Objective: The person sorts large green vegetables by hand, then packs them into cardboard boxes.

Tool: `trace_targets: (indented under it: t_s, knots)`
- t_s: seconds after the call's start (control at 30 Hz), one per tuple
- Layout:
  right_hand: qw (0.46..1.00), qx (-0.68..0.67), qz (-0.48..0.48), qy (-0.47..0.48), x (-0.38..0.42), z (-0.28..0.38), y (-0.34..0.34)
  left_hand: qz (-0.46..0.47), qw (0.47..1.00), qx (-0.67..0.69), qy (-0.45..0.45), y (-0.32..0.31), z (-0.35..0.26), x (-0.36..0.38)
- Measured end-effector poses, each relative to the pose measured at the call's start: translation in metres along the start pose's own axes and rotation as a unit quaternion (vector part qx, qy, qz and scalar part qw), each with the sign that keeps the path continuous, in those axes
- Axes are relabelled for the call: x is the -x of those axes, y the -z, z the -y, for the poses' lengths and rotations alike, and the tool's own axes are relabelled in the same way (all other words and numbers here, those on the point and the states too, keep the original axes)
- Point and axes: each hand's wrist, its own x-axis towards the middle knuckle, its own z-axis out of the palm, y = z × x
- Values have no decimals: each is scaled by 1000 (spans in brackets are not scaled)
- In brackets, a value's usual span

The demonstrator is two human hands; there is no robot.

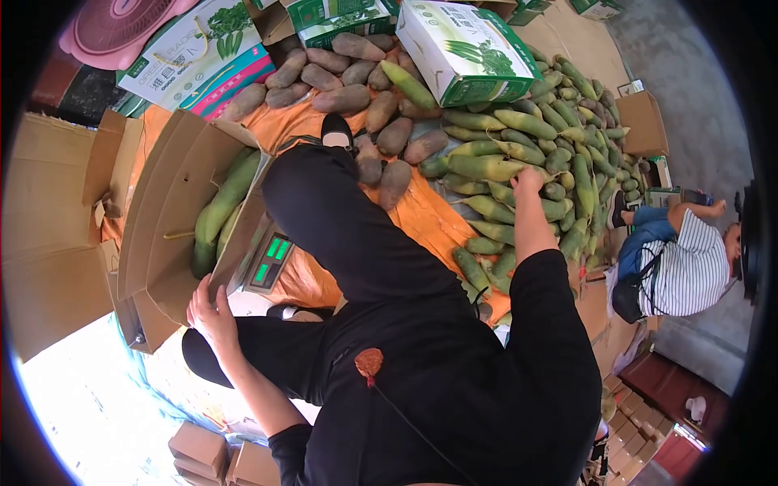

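On the right, my right hand is closed around the end of a long green radish lying on top of a large pile of green radishes. My left hand has its fingers stretched out against the lower edge of an open cardboard box. A few green radishes lie inside that box. Beside the box is a digital scale with lit green readouts, partly hidden by the box and my leg.
Reddish-brown root vegetables lie beyond my legs on an orange sheet. A printed green-and-white carton rests at the pile's back edge. A pink fan stands at the upper left. Another person is at the far right.
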Motion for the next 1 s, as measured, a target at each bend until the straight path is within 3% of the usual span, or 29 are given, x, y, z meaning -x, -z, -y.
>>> trace_targets:
  t_s: [0.07, 0.13, 0.27, 0.43, 0.57, 0.77, 1.0]
  knots:
    - [999, 4, -20, -33, 7, -2, 1, -7, 1000, 6, -9, -2, 3, 0]
    - [995, 100, -9, 25, 15, -7, 4, -13, 1000, 12, -16, -2, 4, 3]
    - [982, 168, -2, 86, 26, -13, 1, -5, 1000, 18, -12, 3, -2, 1]
    - [970, 199, 104, 95, 8, -24, -10, -6, 1000, 14, -14, 0, 0, 1]
    - [942, 245, 149, 172, 16, -34, -20, -12, 1000, 15, -19, 1, -1, 2]
    - [940, 251, 188, 135, 44, -36, -35, -10, 1000, 11, -19, 1, 0, 0]
    - [883, 229, 358, 199, 115, 17, -84, 8, 999, 38, 4, 13, -4, -1]
